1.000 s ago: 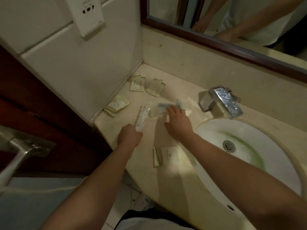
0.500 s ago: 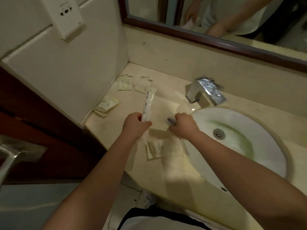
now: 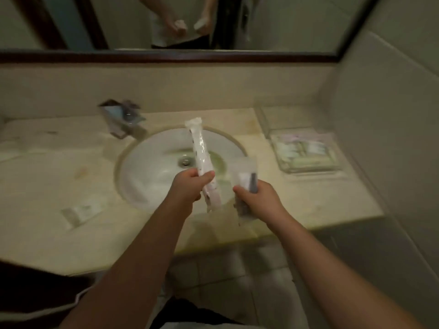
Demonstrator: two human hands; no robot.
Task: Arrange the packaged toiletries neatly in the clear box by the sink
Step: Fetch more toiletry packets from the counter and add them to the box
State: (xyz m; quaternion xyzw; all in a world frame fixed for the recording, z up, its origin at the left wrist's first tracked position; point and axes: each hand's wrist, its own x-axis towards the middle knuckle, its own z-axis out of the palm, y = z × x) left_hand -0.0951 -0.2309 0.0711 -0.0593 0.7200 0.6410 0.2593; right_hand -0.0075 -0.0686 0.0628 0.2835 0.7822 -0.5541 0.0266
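Observation:
My left hand (image 3: 190, 186) grips a long white wrapped packet (image 3: 200, 157) that sticks up and away over the sink. In my right hand (image 3: 256, 195) is a clear bag with a small grey item (image 3: 247, 179) inside. Both hands hover above the front rim of the basin. On the counter to the right, by the wall, stands the clear box (image 3: 285, 167) with several pale packets inside. One more flat white packet (image 3: 82, 211) lies on the counter at the left.
The round white sink (image 3: 147, 167) sits in the middle of the beige counter, with a chrome tap (image 3: 123, 119) behind it at the left. A mirror with a dark frame (image 3: 166, 55) runs along the back wall. A tiled wall closes the right side.
The view has swung right from the left corner to the sink and clear box. Both hands lifted their packets off the counter and now hold them over the basin.

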